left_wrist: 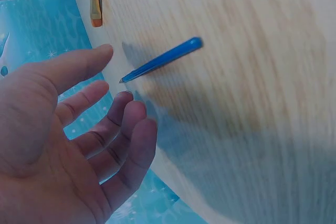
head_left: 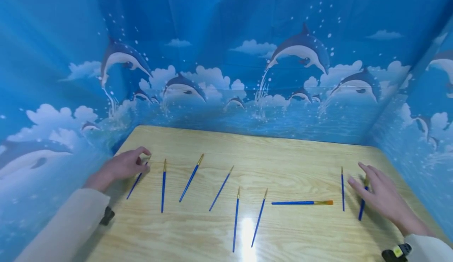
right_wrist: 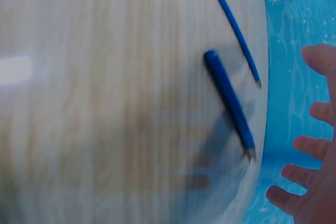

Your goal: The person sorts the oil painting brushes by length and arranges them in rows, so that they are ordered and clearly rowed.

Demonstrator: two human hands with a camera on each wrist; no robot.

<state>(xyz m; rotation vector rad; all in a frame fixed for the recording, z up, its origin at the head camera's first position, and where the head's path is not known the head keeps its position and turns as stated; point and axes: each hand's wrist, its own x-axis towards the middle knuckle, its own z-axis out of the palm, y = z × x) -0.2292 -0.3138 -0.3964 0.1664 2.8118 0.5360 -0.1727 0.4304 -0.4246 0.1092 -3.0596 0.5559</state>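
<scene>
Hovering with a released grip apiece, the left hand [head_left: 129,164] and the right hand [head_left: 380,193] hang over slim, glossy blue paintbrushes with metal ferrules on a wood-grained desk [head_left: 301,167]. Fingers partly cover the leftmost paintbrush [head_left: 134,186] and the rightmost paintbrush [head_left: 362,209] in the head view, and their bristles are hard to make out. Both long axes run away from the person, bristle ends toward the desk's far edge, slanting right.

Blue brushes [head_left: 164,191], yellowish streaky-grained table [head_left: 290,167]

Handles [head_left: 189,182] are blue, ferrules [head_left: 320,202] gold; the flat brush [head_left: 293,203], lower right of the head view, has orange bristles [head_left: 330,202]. Across the top, the blue backdrop [head_left: 219,26] carries white clouds [head_left: 255,48] and blue-and-white dolphins [head_left: 304,41]. Lower-corner sleeves [head_left: 60,226] are off-white.
</scene>
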